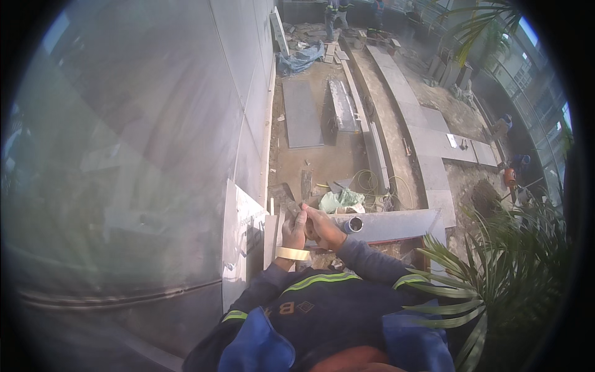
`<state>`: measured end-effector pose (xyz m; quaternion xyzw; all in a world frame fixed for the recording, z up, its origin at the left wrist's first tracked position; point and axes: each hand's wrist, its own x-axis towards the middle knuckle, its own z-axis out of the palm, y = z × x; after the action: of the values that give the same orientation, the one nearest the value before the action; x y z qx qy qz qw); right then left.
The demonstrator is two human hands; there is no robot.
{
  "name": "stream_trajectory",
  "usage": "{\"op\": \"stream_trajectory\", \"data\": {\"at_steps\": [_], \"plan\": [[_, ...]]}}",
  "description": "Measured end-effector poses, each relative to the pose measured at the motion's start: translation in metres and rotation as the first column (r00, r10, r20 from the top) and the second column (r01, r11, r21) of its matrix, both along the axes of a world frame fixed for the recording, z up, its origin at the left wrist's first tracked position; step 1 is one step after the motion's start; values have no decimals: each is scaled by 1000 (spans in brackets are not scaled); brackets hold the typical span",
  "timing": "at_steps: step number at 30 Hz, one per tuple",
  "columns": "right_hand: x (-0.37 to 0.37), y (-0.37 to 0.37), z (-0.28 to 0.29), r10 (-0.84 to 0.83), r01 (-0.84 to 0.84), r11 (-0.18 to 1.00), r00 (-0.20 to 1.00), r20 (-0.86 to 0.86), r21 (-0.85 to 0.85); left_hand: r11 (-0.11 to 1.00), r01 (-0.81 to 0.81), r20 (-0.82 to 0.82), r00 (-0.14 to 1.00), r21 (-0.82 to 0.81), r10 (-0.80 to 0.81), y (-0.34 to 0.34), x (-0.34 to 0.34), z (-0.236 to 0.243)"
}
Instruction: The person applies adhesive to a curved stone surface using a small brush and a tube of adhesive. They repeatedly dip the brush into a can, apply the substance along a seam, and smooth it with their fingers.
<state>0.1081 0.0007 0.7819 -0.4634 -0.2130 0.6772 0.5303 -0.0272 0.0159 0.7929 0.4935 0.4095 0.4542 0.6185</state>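
My left hand (294, 230) and my right hand (326, 227) are closed together in front of my chest, fingertips meeting. Whatever lies between the palms is mostly hidden, and I cannot make it out. Just beyond my left fingertips shows a flat grey-brown piece (284, 196); whether the hand holds it is unclear. Round my left wrist sits a pale yellow band like a roll of tape (292, 253). To the right of my right hand, an open round can or pipe end (354, 224) stands against a long grey slab (392, 225).
A tall grey panelled wall (180, 111) rises on my left, with a white board (240, 232) leaning there. Ahead lie a crumpled green-white bag (342, 201), a dark slab (302, 113) and a paved strip (427, 149). Palm leaves (471, 291) crowd the right. Other people (334, 15) are farther off.
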Motion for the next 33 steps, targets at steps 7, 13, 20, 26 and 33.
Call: {"op": "stream_trajectory", "data": {"at_steps": [7,13,20,26,33], "plan": [[6,4,-8,-313,310,949,896,315,60,990,-21,-207,977,141,50,6,3,7],[40,-16,70,185,-159,983,803,567,-95,960,-80,-324,931,270,169,37,-27,-21],[25,-36,93,322,-309,946,927,194,-96,910,151,248,967,-386,-55,31,-28,-42],[5,-33,86,326,-303,943,920,216,-135,999,45,-80,996,25,-43,19,1,-48],[49,-1,65,135,-111,980,981,138,-168,979,181,-295,934,-90,-200,6,-6,-50]]}}
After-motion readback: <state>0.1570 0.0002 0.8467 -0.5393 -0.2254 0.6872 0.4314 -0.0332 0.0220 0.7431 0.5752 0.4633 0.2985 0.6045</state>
